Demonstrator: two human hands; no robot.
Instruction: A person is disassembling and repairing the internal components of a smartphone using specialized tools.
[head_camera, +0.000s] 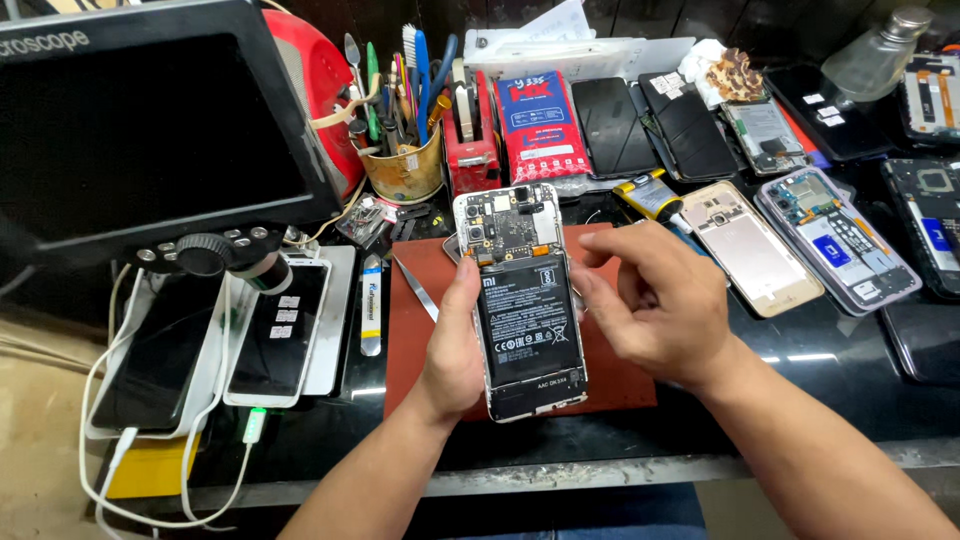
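Note:
My left hand (452, 350) grips an opened smartphone (520, 300) by its left edge, back cover off, showing a black battery and the circuit board at the top. The phone is held upright above a reddish-brown work mat (425, 275). My right hand (655, 300) rests against the phone's right edge, fingers curled near the top of the battery. Metal tweezers (415, 288) lie on the mat just left of the phone.
A microscope monitor (150, 120) stands at left over phones charging on white cables (275, 335). A tool cup (405, 170), red tape dispenser (470, 140), a blue battery pack (540, 120) and several dismantled phones (835, 240) crowd the back and right.

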